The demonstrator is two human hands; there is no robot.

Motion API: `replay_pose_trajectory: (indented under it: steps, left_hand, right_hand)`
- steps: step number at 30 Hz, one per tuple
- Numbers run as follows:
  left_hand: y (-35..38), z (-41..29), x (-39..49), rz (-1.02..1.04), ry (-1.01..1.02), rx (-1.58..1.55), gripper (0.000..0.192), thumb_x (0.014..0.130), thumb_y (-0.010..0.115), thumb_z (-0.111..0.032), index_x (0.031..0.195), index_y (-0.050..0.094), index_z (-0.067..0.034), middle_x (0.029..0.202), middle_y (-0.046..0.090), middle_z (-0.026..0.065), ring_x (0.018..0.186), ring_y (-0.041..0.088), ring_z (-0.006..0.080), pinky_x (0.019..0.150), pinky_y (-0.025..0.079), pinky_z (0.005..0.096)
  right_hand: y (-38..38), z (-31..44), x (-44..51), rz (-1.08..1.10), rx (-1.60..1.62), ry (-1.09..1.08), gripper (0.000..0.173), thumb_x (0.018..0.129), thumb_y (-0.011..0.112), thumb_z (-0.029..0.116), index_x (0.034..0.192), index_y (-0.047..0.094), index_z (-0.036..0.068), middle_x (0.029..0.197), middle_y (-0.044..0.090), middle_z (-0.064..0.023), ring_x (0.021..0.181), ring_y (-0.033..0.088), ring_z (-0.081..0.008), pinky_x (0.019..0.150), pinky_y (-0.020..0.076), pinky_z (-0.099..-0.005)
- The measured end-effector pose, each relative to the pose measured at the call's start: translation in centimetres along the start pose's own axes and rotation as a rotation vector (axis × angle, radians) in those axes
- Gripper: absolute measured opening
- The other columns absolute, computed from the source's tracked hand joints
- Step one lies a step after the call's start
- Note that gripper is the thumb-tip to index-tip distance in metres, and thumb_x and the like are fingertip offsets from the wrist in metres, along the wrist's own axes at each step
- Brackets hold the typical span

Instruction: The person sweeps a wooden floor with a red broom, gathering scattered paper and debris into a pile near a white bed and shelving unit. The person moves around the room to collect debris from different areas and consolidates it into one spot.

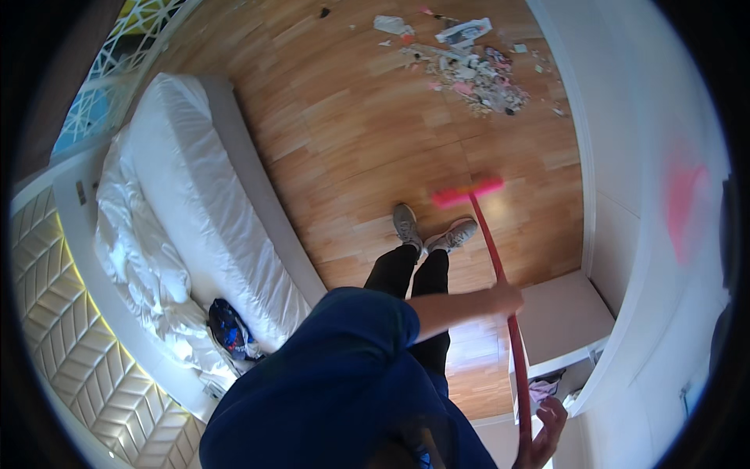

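A push-style broom with a blurred bright pink head (469,192) is by the toes of my grey shoes. Its red handle (491,243) runs back toward me along my right side. My left hand (507,299) reaches across my body and is closed around the handle's middle. Further up, near the lower edge of the view, my right hand (544,437) holds the handle with loosely curled fingers. Beyond the broom head, a heap of litter (480,79) lies on the wood-look floor (351,123), with paper scraps, plastic wrappers and pink bits.
On the left stands a bed with a white mattress (193,158), a rumpled white sheet (140,269) and a dark bag-like item (229,331). A low white cabinet (559,319) holding cloth is close on my right, beside a white wall unit (615,117).
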State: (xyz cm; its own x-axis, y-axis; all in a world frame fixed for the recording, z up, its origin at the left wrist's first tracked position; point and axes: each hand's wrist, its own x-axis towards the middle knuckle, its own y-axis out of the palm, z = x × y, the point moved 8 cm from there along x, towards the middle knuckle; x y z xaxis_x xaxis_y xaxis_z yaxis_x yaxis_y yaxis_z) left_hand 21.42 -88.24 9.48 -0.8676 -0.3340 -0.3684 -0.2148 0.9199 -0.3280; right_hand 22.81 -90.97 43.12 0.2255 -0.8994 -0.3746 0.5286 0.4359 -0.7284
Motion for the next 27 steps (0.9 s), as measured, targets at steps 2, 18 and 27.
replay_pose_trajectory:
  steps: [2,18,27]
  left_hand:
    - [3.0,-1.7,-0.9,0.125,-0.016,0.005,0.019,0.065,0.067,-0.016,0.081,0.071,-0.008,0.090,0.068,0.0103,0.090,0.065,0.0294,0.071,0.050,0.0509]
    - [1.7,2.6,0.1,-0.148,-0.185,0.268,0.005,0.071,0.065,-0.018,0.073,0.069,-0.017,0.077,0.065,-0.0023,0.094,0.055,0.0192,0.068,0.043,0.0400]
    - [4.6,-6.0,0.1,-0.304,-0.195,0.056,0.009,0.074,0.062,-0.018,0.077,0.070,-0.016,0.085,0.064,0.0012,0.099,0.052,0.0233,0.075,0.040,0.0473]
  right_hand:
    - [2.4,-4.4,-4.3,0.095,0.312,0.479,0.038,0.092,0.053,0.010,0.129,0.048,0.003,0.117,0.052,-0.0171,0.099,0.058,-0.0206,0.070,0.0514,-0.0300]
    - [10.0,-12.3,-10.9,0.071,0.592,1.027,0.041,0.091,0.054,0.008,0.131,0.048,0.003,0.065,0.051,-0.0001,0.045,0.042,-0.0023,0.040,0.0321,-0.0174]
    - [3.7,-20.1,-18.4,0.468,0.557,0.999,0.044,0.090,0.054,0.006,0.131,0.039,0.004,0.070,0.056,-0.0031,0.054,0.051,-0.0062,0.047,0.0381,-0.0195]
